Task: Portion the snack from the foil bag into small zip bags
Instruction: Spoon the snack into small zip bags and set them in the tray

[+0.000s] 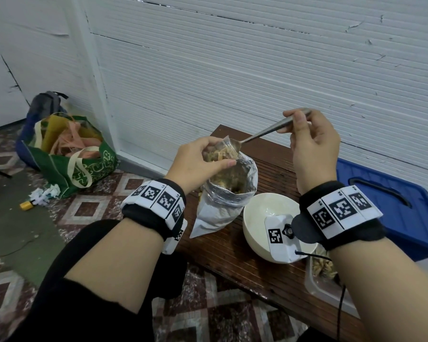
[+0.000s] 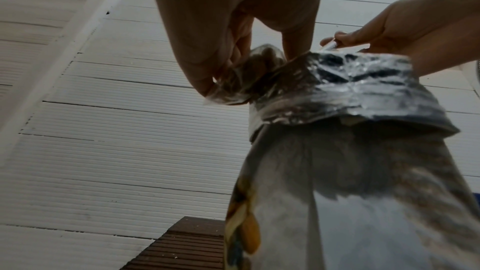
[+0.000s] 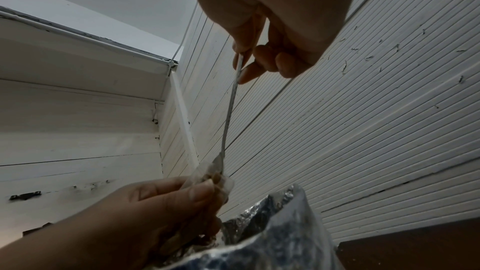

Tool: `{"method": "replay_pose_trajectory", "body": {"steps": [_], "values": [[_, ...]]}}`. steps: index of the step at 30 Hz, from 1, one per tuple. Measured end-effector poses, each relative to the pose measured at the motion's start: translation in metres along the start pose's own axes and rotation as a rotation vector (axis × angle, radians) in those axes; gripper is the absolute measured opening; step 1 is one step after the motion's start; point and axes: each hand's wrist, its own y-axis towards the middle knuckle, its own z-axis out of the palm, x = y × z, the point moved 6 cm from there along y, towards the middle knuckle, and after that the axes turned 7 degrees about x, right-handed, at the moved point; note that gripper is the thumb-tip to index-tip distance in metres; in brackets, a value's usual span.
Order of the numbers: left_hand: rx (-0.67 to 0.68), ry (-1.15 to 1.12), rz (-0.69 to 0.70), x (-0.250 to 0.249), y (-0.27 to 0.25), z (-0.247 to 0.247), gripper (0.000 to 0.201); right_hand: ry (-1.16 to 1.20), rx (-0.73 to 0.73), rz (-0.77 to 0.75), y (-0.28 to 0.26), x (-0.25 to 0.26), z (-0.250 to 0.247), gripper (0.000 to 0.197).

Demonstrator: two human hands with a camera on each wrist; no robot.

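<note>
An open silver foil bag point(image 1: 223, 203) stands on the brown table point(image 1: 245, 257), snack pieces showing inside. Just above its mouth my left hand point(image 1: 200, 161) pinches a small clear zip bag point(image 1: 223, 151) partly filled with snack. My right hand point(image 1: 309, 141) grips the handle of a metal spoon point(image 1: 265, 132); the spoon's bowl is at the zip bag's opening. In the left wrist view the zip bag point(image 2: 244, 81) is held against the foil bag's point(image 2: 337, 130) rim. The right wrist view shows the spoon point(image 3: 231, 114) running down into the zip bag point(image 3: 210, 176).
A white bowl point(image 1: 260, 213) sits on the table right of the foil bag. A clear container point(image 1: 321, 272) with snack lies at the near right. A blue plastic lid point(image 1: 391, 201) is further right. A green bag point(image 1: 69, 154) stands on the tiled floor, left.
</note>
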Motion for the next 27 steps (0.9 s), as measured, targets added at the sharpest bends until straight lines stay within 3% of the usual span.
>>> {"method": "replay_pose_trajectory", "body": {"steps": [8, 11, 17, 27], "values": [[-0.043, -0.013, -0.009, 0.002, -0.001, -0.008, 0.044, -0.107, -0.229, 0.040, 0.001, -0.004, -0.029, 0.027], [-0.055, -0.019, -0.016, 0.002, -0.002, -0.010, 0.042, -0.162, -0.237, 0.056, -0.001, -0.007, -0.031, 0.028], [-0.023, -0.047, -0.026, 0.001, -0.002, -0.007, 0.045, -0.316, 0.013, 0.039, -0.014, -0.017, -0.005, 0.019], [0.016, -0.023, -0.019, 0.002, -0.003, -0.004, 0.050, -0.592, 0.403, -0.255, -0.046, -0.033, 0.044, 0.022]]}}
